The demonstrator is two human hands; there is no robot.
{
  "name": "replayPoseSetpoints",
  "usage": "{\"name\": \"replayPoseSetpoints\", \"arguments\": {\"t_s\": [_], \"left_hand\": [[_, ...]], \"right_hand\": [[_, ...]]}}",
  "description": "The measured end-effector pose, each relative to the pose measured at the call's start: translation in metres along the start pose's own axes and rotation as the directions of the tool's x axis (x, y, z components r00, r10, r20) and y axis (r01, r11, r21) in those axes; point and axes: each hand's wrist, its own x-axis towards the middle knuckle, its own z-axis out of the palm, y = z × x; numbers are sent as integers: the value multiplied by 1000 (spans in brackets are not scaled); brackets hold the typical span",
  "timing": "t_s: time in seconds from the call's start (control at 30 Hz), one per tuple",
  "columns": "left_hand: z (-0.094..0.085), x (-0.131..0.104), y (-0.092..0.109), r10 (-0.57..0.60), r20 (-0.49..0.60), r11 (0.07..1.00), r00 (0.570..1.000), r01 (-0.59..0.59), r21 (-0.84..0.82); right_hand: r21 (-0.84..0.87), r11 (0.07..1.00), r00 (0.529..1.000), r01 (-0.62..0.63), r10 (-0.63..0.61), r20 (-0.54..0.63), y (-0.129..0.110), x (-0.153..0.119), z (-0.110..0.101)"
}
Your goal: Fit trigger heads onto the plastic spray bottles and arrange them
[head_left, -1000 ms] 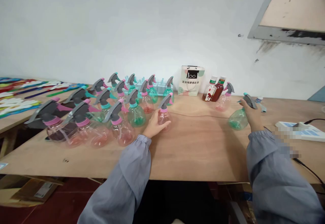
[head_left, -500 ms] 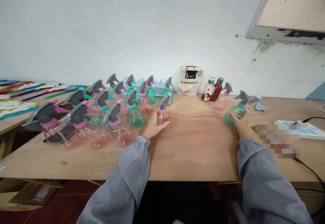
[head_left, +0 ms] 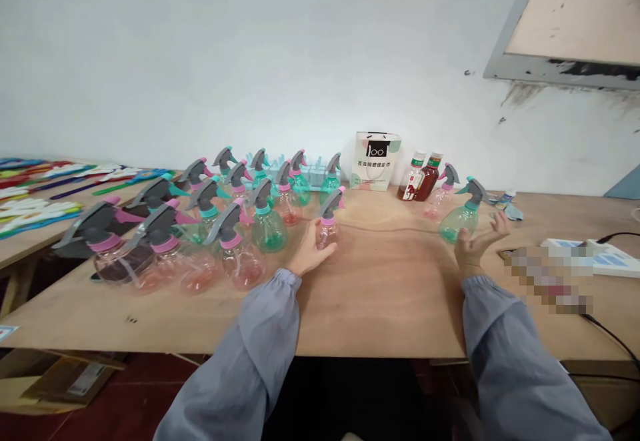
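My left hand point(head_left: 313, 251) is wrapped round a clear pink spray bottle point(head_left: 329, 231) with a grey and pink head, which stands upright on the wooden table point(head_left: 380, 321). On the right, my right hand point(head_left: 477, 244) has its fingers spread and holds nothing. It is just in front of a green spray bottle point(head_left: 459, 222) with a grey and teal head. A pink spray bottle point(head_left: 439, 201) stands behind that one. Several more pink and green spray bottles point(head_left: 243, 264) are grouped to the left of my left hand.
A paper bag point(head_left: 374, 164) and two red-liquid bottles point(head_left: 425, 184) stand by the wall. At the right lie a white power strip point(head_left: 600, 261) with a cable and a small bottle point(head_left: 506, 198). Colourful items point(head_left: 45, 211) lie on the left table.
My right hand has let go of the green spray bottle, its fingers now spread. My left hand still holds the pink one. The view has shifted slightly.
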Motion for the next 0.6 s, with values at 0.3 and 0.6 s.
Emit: {"name": "replayPoseSetpoints", "arguments": {"t_s": [0.3, 0.6], "left_hand": [[52, -37, 41, 79, 127, 991, 989, -91, 95], [37, 78, 18, 4, -363, 999, 932, 9, 34]], "right_hand": [[538, 782, 703, -314, -189, 685, -189, -45, 42], [540, 666, 682, -514, -63, 728, -170, -48, 54]]}}
